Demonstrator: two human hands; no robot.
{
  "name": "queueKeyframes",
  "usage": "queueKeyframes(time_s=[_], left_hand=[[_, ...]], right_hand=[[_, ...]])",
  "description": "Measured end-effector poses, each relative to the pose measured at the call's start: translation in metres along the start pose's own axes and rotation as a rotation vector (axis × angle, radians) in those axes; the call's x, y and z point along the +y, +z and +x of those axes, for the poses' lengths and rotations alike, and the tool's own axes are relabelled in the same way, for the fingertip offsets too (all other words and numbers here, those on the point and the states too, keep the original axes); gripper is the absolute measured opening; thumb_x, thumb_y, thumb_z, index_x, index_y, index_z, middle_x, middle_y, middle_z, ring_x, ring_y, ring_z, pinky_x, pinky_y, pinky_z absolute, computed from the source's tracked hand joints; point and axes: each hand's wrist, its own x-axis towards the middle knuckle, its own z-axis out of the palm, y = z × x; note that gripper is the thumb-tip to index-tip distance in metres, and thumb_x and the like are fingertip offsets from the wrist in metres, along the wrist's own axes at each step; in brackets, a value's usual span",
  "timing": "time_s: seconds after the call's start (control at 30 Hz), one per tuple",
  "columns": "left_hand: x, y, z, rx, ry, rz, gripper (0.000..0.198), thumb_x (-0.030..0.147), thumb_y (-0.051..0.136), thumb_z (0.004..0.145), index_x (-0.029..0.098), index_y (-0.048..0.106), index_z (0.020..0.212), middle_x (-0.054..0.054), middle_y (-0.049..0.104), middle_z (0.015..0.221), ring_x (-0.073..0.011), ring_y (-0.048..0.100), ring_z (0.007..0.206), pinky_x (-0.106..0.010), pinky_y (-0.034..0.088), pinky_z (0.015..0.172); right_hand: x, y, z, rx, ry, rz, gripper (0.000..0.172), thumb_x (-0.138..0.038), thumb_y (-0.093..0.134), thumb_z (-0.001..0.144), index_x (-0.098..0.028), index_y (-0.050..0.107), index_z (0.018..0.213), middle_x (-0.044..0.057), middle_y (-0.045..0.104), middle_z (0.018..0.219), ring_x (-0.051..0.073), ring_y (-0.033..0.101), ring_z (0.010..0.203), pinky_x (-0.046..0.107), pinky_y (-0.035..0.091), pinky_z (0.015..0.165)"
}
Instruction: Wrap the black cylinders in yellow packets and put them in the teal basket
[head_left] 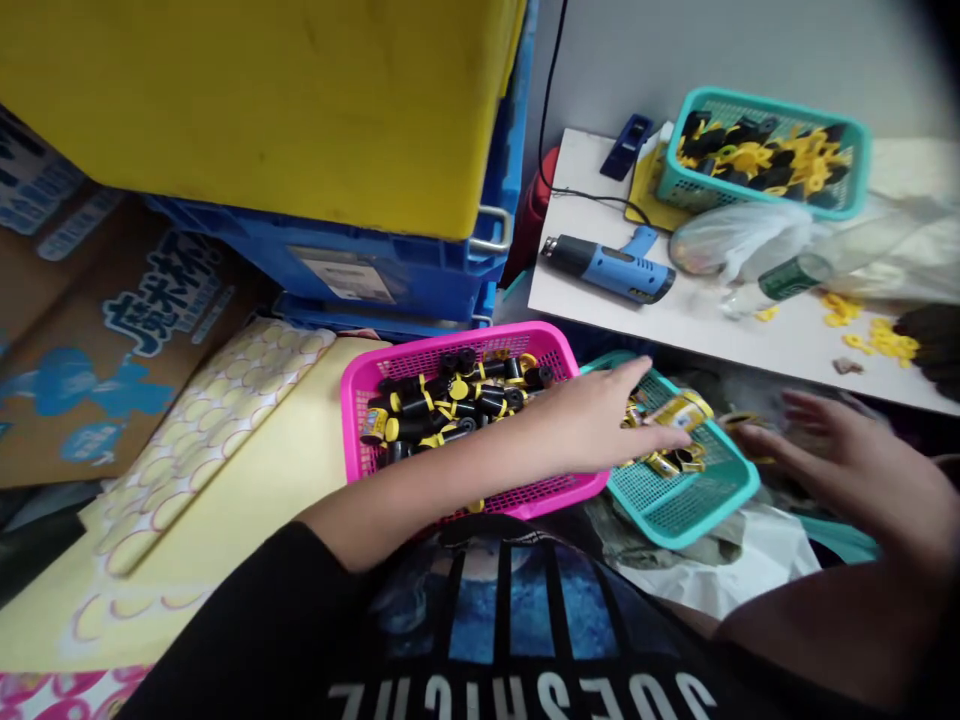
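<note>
Two mesh baskets lie side by side below the hands: a pink plastic mesh basket [354,420] heaped with black-and-yellow cylindrical parts [450,400], and a tilted teal plastic mesh basket [679,510] with only a few gold-and-yellow cylindrical pieces [679,410] at its upper end, most of its mesh bare. The left hand [592,425] reaches across the pink basket, open with its fingers stretched flat and their tips at those gold pieces; whether it has hold of one cannot be told. The right hand [832,465] hovers just beyond the teal basket's far rim, half open with fingers spread, gripping nothing that shows. Up on the white counter [637,335] lie a blue-and-black heat gun [611,265], a second teal mesh basket [765,100] full of black and yellow parts, a clear plastic bag [739,240] and scattered yellow rings [881,340]. Stacked blue plastic crates [360,270] under a yellow lid [247,100] and a printed cardboard box [90,320] fill the left side.
</note>
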Motion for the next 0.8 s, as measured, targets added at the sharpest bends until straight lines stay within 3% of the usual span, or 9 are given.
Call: queueKeyframes(time_s=[0.07,0.13,0.2,0.27,0.37,0.5,0.6,0.7,0.8], left_hand=[[-0.003,-0.008,-0.004,-0.058,0.009,0.166,0.040,0.045,0.062,0.081,0.023,0.065,0.114,-0.010,0.071,0.108,-0.0276,0.066,0.098,-0.039,0.050,0.082],[-0.022,-0.029,-0.032,-0.005,-0.125,0.370,0.026,0.043,0.054,0.085,0.025,0.071,0.094,-0.007,0.072,0.090,-0.0266,0.066,0.086,-0.039,0.050,0.076],[-0.052,-0.053,-0.075,0.128,-0.344,0.650,0.022,0.037,0.052,0.086,0.023,0.070,0.086,-0.008,0.071,0.083,-0.0288,0.064,0.084,-0.040,0.048,0.074],[-0.082,-0.068,-0.119,0.114,-0.513,0.890,0.023,0.033,0.052,0.084,0.019,0.069,0.091,-0.014,0.070,0.087,-0.0348,0.062,0.089,-0.044,0.047,0.074],[-0.115,-0.066,-0.163,0.055,-0.534,1.009,0.037,0.027,0.050,0.083,0.017,0.063,0.116,-0.017,0.067,0.110,-0.0362,0.057,0.100,-0.043,0.047,0.078],[-0.126,-0.050,-0.174,0.133,-0.510,1.074,0.039,0.027,0.041,0.089,0.018,0.061,0.121,-0.014,0.067,0.112,-0.0342,0.057,0.098,-0.043,0.046,0.081],[-0.120,-0.051,-0.173,0.316,-0.512,0.993,0.034,0.031,0.044,0.089,0.021,0.062,0.116,-0.011,0.070,0.104,-0.0320,0.059,0.096,-0.041,0.046,0.084],[-0.105,-0.054,-0.165,0.590,-0.585,0.743,0.032,0.038,0.051,0.087,0.024,0.061,0.114,-0.007,0.069,0.088,-0.0261,0.063,0.082,-0.038,0.050,0.077],[-0.080,-0.043,-0.129,0.715,-0.501,0.349,0.035,0.040,0.060,0.082,0.022,0.061,0.112,-0.002,0.067,0.081,-0.0181,0.063,0.069,-0.030,0.052,0.067]], right_hand=[[0.002,0.006,-0.002,-0.006,0.102,-0.198,0.046,-0.063,0.065,0.074,-0.029,0.066,0.106,0.011,0.070,0.082,0.032,0.064,0.062,0.049,0.051,0.056],[-0.016,0.023,0.006,-0.077,0.134,-0.198,0.045,-0.059,0.057,0.082,-0.025,0.066,0.110,0.015,0.071,0.099,0.035,0.067,0.081,0.051,0.053,0.066],[-0.043,0.047,0.021,-0.167,0.044,-0.064,0.037,-0.049,0.056,0.086,-0.023,0.065,0.112,0.013,0.071,0.106,0.032,0.066,0.092,0.048,0.052,0.077],[-0.069,0.077,0.040,-0.265,-0.105,0.024,0.031,-0.040,0.056,0.088,-0.022,0.065,0.112,0.011,0.070,0.106,0.028,0.064,0.095,0.044,0.049,0.081],[-0.098,0.129,0.067,-0.346,-0.292,-0.060,0.025,-0.024,0.054,0.088,-0.019,0.067,0.109,0.012,0.069,0.109,0.030,0.057,0.101,0.043,0.042,0.082],[-0.110,0.178,0.088,-0.442,-0.418,-0.267,0.031,-0.013,0.055,0.083,-0.013,0.066,0.112,0.018,0.065,0.114,0.034,0.049,0.106,0.043,0.033,0.080],[-0.103,0.173,0.094,-0.471,-0.428,-0.238,0.022,-0.016,0.054,0.084,-0.014,0.068,0.101,0.016,0.068,0.098,0.031,0.050,0.100,0.041,0.032,0.078],[-0.096,0.141,0.082,-0.366,-0.347,-0.052,0.018,-0.027,0.056,0.086,-0.017,0.066,0.096,0.012,0.067,0.095,0.028,0.053,0.093,0.039,0.037,0.078],[-0.099,0.119,0.053,-0.308,-0.264,0.159,0.018,-0.030,0.054,0.087,-0.017,0.063,0.094,0.010,0.064,0.089,0.024,0.056,0.085,0.037,0.044,0.077]])
